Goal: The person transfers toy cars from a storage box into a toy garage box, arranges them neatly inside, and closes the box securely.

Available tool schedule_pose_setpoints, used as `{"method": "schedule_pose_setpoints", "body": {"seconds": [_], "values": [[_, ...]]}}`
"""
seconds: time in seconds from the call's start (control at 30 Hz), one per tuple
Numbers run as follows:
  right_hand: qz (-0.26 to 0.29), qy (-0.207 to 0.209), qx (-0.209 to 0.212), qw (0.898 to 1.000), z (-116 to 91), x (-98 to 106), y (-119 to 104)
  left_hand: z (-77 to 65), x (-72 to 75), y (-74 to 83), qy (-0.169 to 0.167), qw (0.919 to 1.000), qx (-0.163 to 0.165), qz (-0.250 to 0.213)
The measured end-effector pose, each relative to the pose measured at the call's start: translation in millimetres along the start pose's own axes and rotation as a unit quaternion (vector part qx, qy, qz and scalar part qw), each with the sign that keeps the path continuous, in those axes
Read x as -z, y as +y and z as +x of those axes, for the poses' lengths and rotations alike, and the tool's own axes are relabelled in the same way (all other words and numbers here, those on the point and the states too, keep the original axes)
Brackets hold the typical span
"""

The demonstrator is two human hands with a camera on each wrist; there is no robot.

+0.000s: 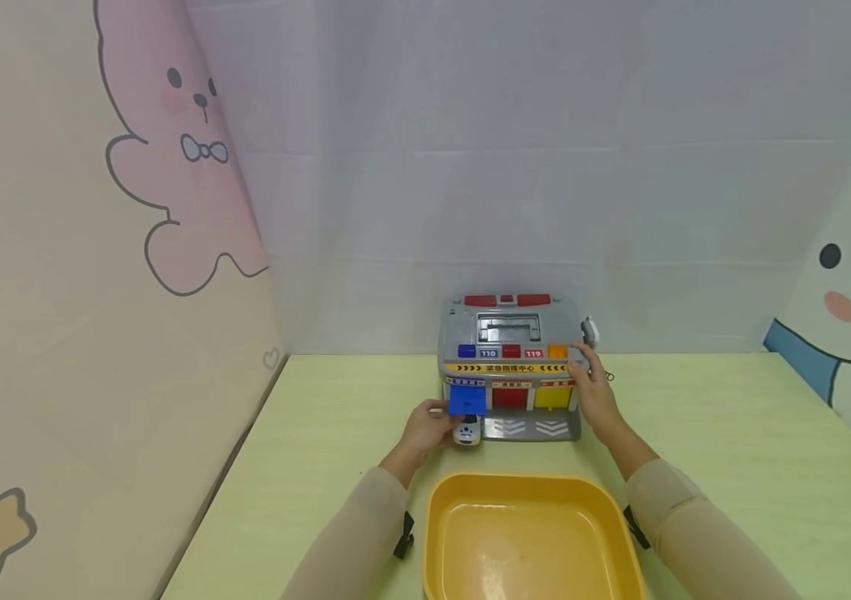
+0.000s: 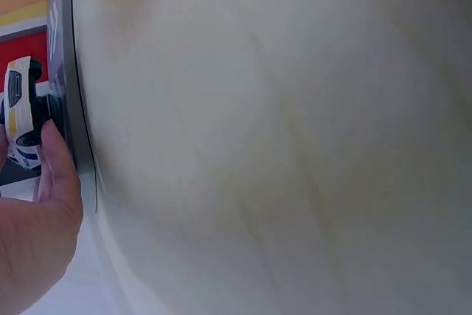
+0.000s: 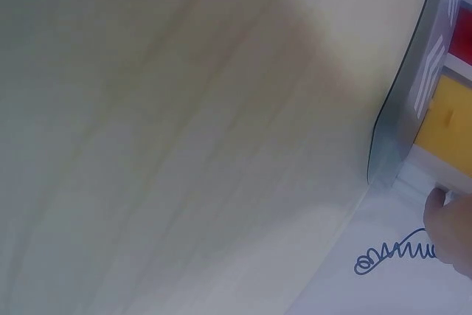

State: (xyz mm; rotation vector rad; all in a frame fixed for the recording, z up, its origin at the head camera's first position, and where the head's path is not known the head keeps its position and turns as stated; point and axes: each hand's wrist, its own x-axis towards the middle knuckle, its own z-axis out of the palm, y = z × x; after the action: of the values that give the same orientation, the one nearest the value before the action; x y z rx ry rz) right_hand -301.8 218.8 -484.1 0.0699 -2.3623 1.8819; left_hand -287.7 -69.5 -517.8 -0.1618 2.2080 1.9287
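Note:
A grey toy garage (image 1: 463,327) with blue, red and yellow doors stands at the back of the table. Its blue door (image 1: 467,400) is swung up and outward. Below that door a small white toy car (image 1: 467,431) sits at the left of the front ramp. My left hand (image 1: 425,429) pinches the car from its left side; in the left wrist view the car (image 2: 22,108) shows between thumb and fingers. My right hand (image 1: 596,396) holds the garage's upper right corner, thumb toward the front. In the right wrist view only part of this hand (image 3: 453,230) shows.
A yellow tray (image 1: 523,477) lies in front of the garage, between the forearms. A dark coiled cord (image 3: 394,254) hangs on the garage's right side, near a grey-white piece (image 1: 590,331). Curtained walls stand behind and to the left of the pale green table (image 1: 335,417).

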Motion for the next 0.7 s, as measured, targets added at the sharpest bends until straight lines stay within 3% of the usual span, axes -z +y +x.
{"method": "schedule_pose_setpoints", "body": {"seconds": [0.37, 0.7], "values": [[0.012, -0.007, -0.005, 1.000, -1.3, -0.7, 0.1, 1.2, -3.7, 0.8, 0.019, 0.9997, 0.016, 0.003], [0.011, -0.004, -0.002, 1.000, -0.2, -0.5, 0.1, -0.6, -2.9, 0.9, -0.009, 0.9999, -0.004, 0.007]]}}
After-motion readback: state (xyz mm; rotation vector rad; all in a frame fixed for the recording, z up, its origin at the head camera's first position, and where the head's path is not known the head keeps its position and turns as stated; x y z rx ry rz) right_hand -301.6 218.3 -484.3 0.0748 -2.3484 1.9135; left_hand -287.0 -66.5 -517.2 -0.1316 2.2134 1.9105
